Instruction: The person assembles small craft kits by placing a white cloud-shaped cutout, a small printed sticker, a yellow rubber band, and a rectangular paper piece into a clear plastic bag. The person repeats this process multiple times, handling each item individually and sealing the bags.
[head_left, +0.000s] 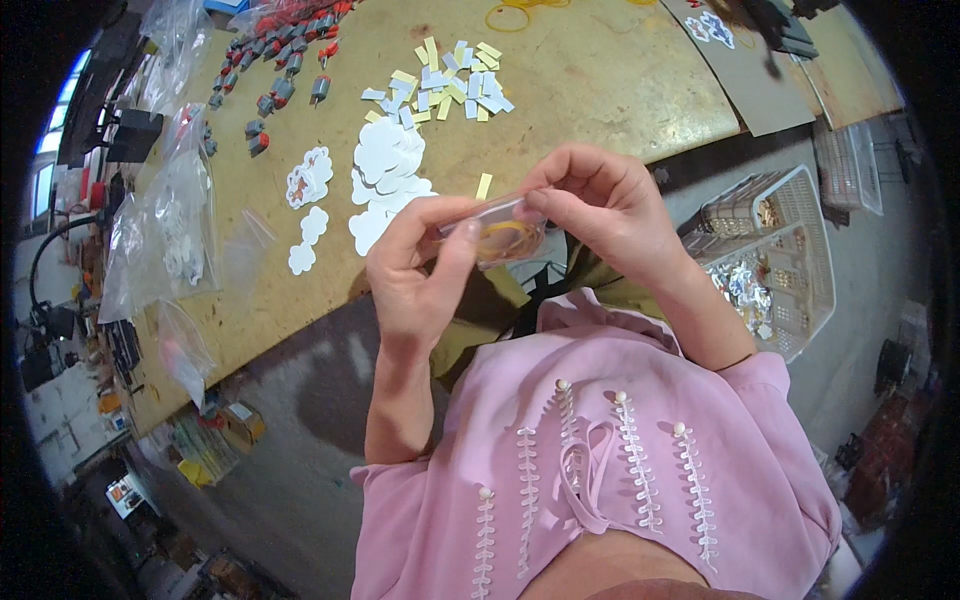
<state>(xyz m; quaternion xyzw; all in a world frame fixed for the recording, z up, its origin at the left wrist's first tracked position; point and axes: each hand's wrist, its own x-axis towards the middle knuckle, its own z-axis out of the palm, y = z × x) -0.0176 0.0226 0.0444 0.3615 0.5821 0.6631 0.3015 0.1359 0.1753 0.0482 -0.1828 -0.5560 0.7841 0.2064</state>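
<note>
Between my two hands is a small clear plastic bag (512,240) with a yellow band or cord showing inside. My left hand (425,262) pinches its left side, thumb in front and fingers behind. At the upper right corner, the thumb and forefinger of my right hand (605,205) grip the bag's top edge. Both hands are above the table's near edge, close to my lap. Just beyond them lie white cloud-shaped cards (390,165) in an overlapping pile. A single pale yellow strip (484,186) rests on the table behind the bag.
Yellow and pale-blue strips (445,85) are scattered on the table (600,90). Small grey-and-red motors (285,65) lie at the far left, near printed cloud-shaped cards (309,177) and clear plastic bags (165,230). A white plastic basket (815,270) holding shiny packets stands right.
</note>
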